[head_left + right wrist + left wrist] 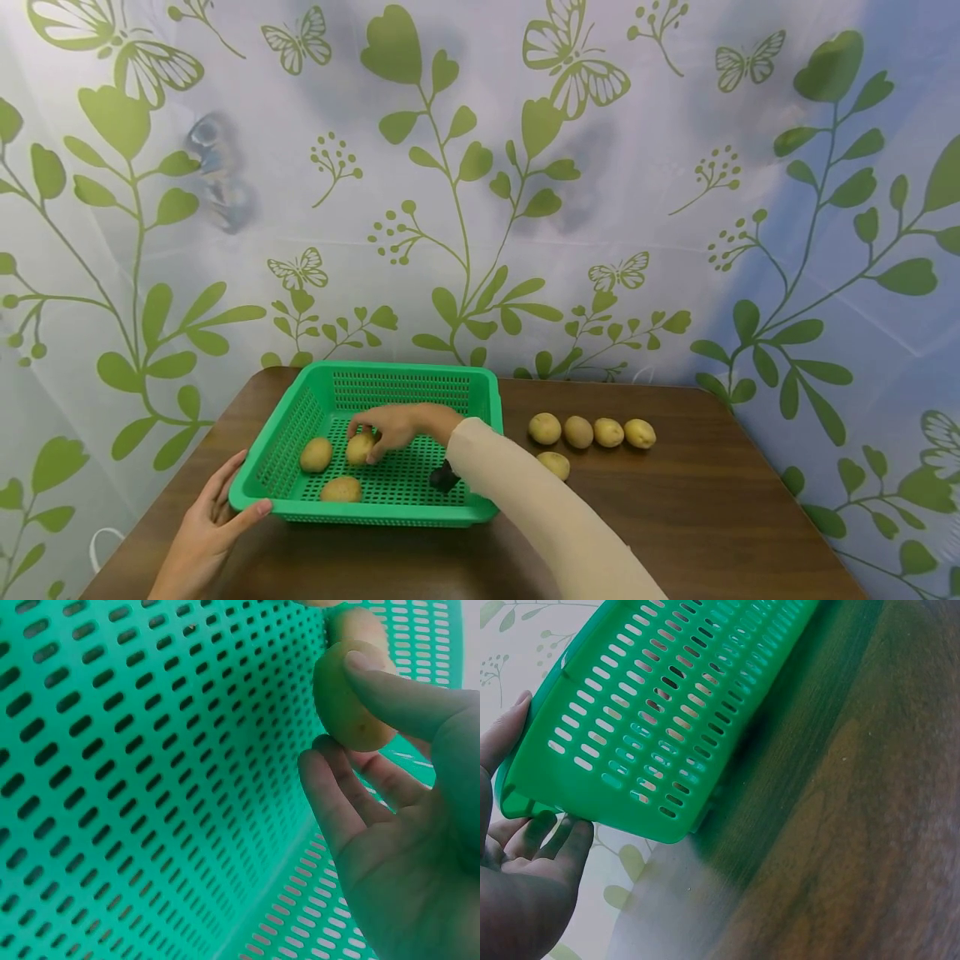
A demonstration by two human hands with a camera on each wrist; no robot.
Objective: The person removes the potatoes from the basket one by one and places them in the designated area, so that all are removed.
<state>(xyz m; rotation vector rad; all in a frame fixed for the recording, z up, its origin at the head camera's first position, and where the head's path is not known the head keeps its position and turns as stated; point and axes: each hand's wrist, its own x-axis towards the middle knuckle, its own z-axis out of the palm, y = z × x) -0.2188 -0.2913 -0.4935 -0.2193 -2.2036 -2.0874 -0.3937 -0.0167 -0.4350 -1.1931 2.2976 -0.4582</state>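
Note:
A green plastic basket (397, 512) with slotted walls stands on the table. My left hand (204, 525) grips its near left corner, thumb on the rim and fingers curled beneath the edge, as the left wrist view (536, 862) also shows. Inside the basket, my right hand (401, 423) holds a yellowish potato (359, 450) between thumb and fingers. That potato (349, 705) is close to another one in the right wrist view. Two more potatoes lie on the basket floor: one to the left (316, 454), one near the front wall (341, 489).
Right of the basket, a row of several potatoes (578, 432) lies on the brown wooden table (720, 500). One more potato (555, 464) sits nearer, partly behind the right sleeve (525, 500). A curtain with green leaves and butterflies (480, 208) hangs behind the table.

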